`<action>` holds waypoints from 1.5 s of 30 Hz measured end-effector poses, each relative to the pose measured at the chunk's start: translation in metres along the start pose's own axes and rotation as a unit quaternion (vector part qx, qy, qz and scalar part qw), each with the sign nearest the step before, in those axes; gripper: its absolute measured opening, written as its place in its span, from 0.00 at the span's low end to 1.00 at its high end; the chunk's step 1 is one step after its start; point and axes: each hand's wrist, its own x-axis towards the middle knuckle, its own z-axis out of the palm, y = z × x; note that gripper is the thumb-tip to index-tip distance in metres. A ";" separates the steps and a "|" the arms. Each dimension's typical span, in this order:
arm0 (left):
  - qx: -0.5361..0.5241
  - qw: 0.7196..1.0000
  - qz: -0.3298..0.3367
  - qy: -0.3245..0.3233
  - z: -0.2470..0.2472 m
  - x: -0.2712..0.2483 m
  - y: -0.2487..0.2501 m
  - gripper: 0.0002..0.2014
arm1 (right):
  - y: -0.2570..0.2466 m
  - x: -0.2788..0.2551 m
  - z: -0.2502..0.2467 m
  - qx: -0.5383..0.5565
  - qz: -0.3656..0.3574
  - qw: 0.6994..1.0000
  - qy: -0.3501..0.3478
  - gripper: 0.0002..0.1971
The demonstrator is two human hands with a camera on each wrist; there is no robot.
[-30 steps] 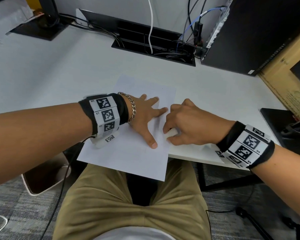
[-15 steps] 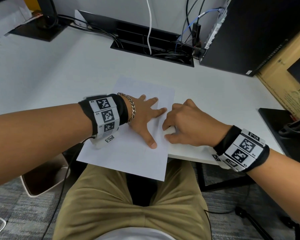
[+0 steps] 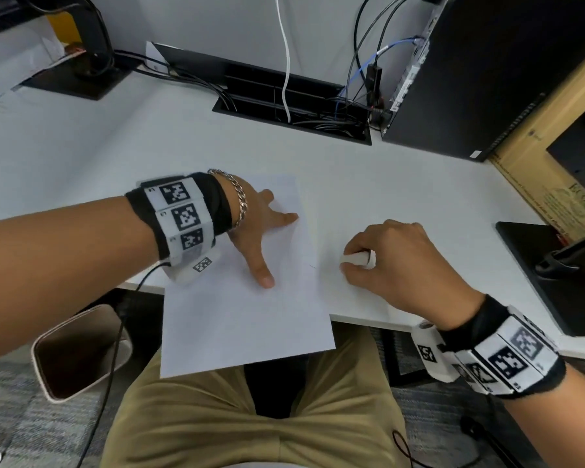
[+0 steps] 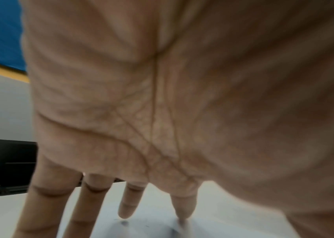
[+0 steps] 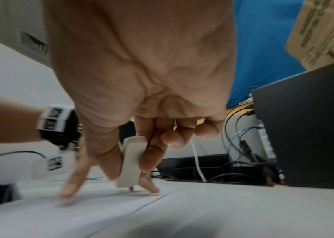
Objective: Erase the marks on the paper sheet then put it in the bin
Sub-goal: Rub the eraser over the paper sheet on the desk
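Note:
A white paper sheet [image 3: 247, 319] lies at the desk's near edge, its lower half hanging over my lap. My left hand [image 3: 260, 231] presses flat on the sheet, fingers spread and straight; the left wrist view shows the fingertips [image 4: 125, 207] on the paper by faint dark marks [image 4: 124, 223]. My right hand [image 3: 382, 261] is off the sheet, just right of its edge, and pinches a white eraser [image 3: 357, 258] between thumb and forefinger [image 5: 129, 162], slightly above the desk. A bin [image 3: 78, 352] with a pale rim and dark inside stands on the floor at lower left.
The white desk [image 3: 402, 197] has a black cable tray [image 3: 294, 106] with wires at the back. A black computer tower [image 3: 487, 72] and a cardboard box [image 3: 554, 157] stand at the right. A black stand base [image 3: 561, 275] lies at the right edge, another [image 3: 78, 79] at far left.
My right hand has moved right, off the paper, with the eraser still pinched in it. My left hand stays pressed on the sheet.

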 end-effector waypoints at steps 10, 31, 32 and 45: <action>0.024 0.999 -0.020 0.018 0.015 0.003 -0.016 0.65 | -0.031 0.002 0.027 0.033 -0.031 0.997 -0.057 0.15; -0.010 0.994 0.072 0.086 0.030 0.015 -0.002 0.56 | -0.009 0.068 0.022 0.031 -0.010 0.997 -0.076 0.11; -0.008 0.994 0.071 0.086 0.030 0.016 -0.002 0.57 | -0.011 0.066 0.023 0.020 -0.020 0.997 -0.076 0.11; 0.001 0.993 0.072 0.093 0.030 0.019 -0.002 0.57 | -0.025 0.060 0.023 -0.096 -0.134 0.983 -0.082 0.13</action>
